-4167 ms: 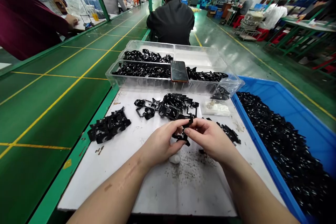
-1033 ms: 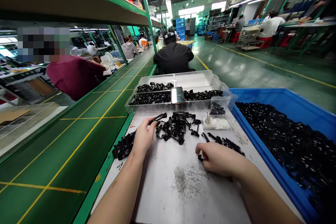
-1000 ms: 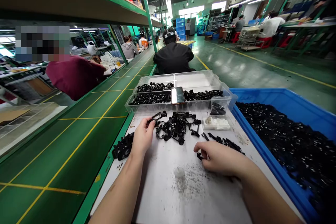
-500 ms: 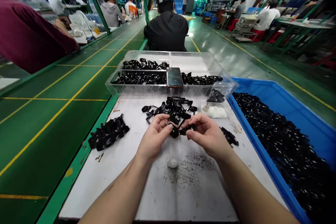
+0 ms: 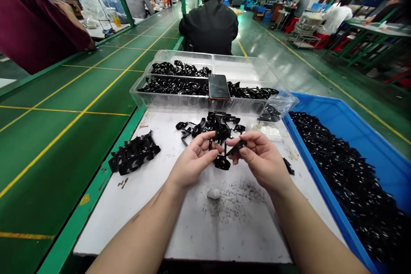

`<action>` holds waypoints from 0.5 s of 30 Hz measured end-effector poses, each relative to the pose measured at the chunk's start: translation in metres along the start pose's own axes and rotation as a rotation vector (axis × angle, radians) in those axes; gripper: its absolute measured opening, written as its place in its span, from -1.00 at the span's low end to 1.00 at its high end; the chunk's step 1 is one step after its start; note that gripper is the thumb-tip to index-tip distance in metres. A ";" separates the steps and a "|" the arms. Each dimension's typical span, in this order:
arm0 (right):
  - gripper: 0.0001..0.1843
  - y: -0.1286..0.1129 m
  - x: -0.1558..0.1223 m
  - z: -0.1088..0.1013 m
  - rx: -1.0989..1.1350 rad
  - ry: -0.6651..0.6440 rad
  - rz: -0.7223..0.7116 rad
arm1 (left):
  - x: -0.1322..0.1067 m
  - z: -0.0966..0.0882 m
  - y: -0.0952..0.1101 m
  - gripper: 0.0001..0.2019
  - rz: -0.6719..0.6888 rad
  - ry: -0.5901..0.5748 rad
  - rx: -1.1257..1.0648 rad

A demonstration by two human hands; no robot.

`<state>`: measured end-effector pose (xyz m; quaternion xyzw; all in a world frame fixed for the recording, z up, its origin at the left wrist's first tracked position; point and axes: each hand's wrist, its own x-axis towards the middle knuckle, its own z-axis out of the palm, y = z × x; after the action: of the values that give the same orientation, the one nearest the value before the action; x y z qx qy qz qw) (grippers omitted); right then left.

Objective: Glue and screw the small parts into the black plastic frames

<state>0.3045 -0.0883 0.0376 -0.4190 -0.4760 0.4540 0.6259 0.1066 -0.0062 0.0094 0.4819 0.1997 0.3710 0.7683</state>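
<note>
My left hand (image 5: 192,162) pinches a black plastic frame part (image 5: 221,154) above the white work board (image 5: 192,231). My right hand (image 5: 260,158) pinches a small black plastic piece (image 5: 236,147) right beside that frame. Both hands are closed and meet at the middle of the board. Just behind them lies a loose heap of black frame parts (image 5: 212,125). A stack of black parts (image 5: 134,153) sits at the board's left edge.
A clear divided tray (image 5: 180,99) of black parts stands at the back with a phone (image 5: 218,87) on it. A blue bin (image 5: 369,137) full of black parts fills the right. Green conveyor (image 5: 64,128) runs left. People sit ahead and left.
A second ago my hands were apart on the board, left at the heap, right near small pieces. They have come together, lifted, each holding a black part. The view tipped down.
</note>
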 end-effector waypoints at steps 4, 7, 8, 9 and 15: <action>-0.76 -0.001 -0.001 0.000 -0.080 0.033 0.006 | 0.001 0.000 -0.001 -0.50 -0.051 0.052 -0.077; -0.80 -0.002 -0.003 0.000 -0.164 0.053 -0.039 | 0.000 0.002 -0.001 -0.55 -0.064 0.072 -0.106; -0.79 -0.003 -0.004 0.000 -0.201 0.051 -0.073 | 0.000 0.003 0.000 -0.58 -0.049 0.079 -0.103; -0.78 -0.003 -0.005 0.000 -0.250 0.043 -0.112 | -0.001 0.004 0.000 -0.60 -0.030 0.083 -0.098; -0.75 -0.009 -0.010 -0.001 -0.623 0.067 -0.237 | -0.004 0.010 0.003 -0.68 0.024 0.133 -0.125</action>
<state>0.3060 -0.0996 0.0434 -0.5465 -0.6167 0.1966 0.5314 0.1099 -0.0142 0.0163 0.4098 0.2211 0.4231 0.7773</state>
